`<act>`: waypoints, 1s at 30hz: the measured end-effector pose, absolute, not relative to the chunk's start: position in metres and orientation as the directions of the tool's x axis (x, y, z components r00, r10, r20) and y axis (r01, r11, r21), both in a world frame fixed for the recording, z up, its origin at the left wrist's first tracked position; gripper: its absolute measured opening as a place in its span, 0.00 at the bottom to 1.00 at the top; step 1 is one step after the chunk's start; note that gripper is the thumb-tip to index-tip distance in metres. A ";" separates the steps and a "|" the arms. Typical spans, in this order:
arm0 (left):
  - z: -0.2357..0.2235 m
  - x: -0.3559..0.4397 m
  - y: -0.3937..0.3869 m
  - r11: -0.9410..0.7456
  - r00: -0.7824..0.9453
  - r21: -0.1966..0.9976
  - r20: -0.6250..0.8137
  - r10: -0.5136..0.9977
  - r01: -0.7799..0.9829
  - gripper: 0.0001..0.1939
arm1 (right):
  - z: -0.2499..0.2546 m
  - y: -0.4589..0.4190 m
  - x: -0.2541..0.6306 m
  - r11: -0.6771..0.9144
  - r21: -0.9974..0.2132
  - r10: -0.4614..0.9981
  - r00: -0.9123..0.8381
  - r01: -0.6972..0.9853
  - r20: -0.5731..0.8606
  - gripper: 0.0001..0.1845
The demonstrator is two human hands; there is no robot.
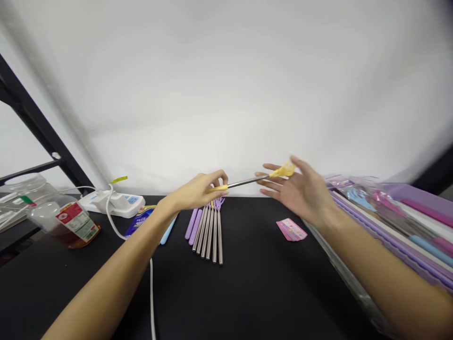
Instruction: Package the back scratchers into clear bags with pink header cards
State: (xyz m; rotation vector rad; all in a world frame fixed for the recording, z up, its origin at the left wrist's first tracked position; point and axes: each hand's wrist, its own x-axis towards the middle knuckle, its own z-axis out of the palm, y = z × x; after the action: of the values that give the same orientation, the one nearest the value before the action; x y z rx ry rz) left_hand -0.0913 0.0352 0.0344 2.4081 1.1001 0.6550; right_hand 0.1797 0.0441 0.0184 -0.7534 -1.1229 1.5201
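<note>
My left hand pinches the yellow handle of a back scratcher with a metal rod, holding it level above the table. Its yellow claw-shaped head lies in front of my right hand, whose fingers are spread. Whether the thumb touches the head, I cannot tell. Below, several metal back scratcher rods lie fanned side by side, with purple and yellow heads toward the wall. Two purple handles rest just left of them. A light blue handle is partly hidden behind my left forearm.
Small pink cards lie on the black table. At right a purple bin stands beside bagged back scratchers. On the left are a plastic bottle, a white power strip, a blue packet and a white cable.
</note>
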 end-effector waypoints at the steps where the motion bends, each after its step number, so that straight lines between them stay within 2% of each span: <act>1: 0.036 -0.094 0.036 -0.625 0.589 0.494 0.250 0.768 0.605 0.09 | 0.020 0.046 0.186 -0.043 -0.922 0.971 -0.233 -0.386 0.052 0.27; 3: 0.038 -0.098 0.036 -0.650 0.612 0.420 0.243 0.753 0.633 0.07 | 0.023 0.051 0.194 -0.111 -0.939 0.978 -0.203 -0.326 -0.045 0.30; 5: 0.038 -0.096 0.036 -0.675 0.638 0.365 0.233 0.734 0.642 0.05 | 0.024 0.053 0.195 -0.172 -0.968 0.972 -0.193 -0.183 -0.136 0.31; 7: 0.038 -0.091 0.035 -0.714 0.676 0.304 0.235 0.698 0.631 0.10 | 0.022 0.054 0.190 -0.178 -0.984 0.971 -0.170 -0.027 -0.171 0.32; 10: 0.039 -0.082 0.033 -0.773 0.732 0.214 0.249 0.635 0.597 0.18 | 0.012 0.053 0.179 -0.069 -0.988 0.992 -0.097 0.138 -0.082 0.33; 14: 0.039 -0.077 0.031 -0.799 0.760 0.169 0.246 0.601 0.577 0.18 | -0.003 0.054 0.171 0.109 -0.966 0.992 -0.079 0.234 0.093 0.32; 19: 0.039 -0.075 0.028 -0.772 0.747 0.270 0.212 0.630 0.575 0.19 | -0.008 0.048 0.163 0.285 -0.878 0.956 -0.047 0.385 0.290 0.32; 24: 0.038 -0.075 0.029 -0.671 0.715 0.488 0.127 0.688 0.559 0.20 | -0.001 0.033 0.152 0.444 -0.809 0.881 -0.022 0.384 0.473 0.31; 30: 0.037 -0.078 0.029 -0.515 0.731 0.703 -0.010 0.683 0.490 0.18 | 0.006 0.019 0.148 0.602 -0.584 0.726 -0.070 0.545 0.684 0.31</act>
State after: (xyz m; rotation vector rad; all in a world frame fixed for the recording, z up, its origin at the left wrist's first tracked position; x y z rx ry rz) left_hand -0.0779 0.0293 0.0369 2.2213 0.8814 0.3494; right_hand 0.1476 0.0185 0.0059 -1.0480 -1.7393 0.2075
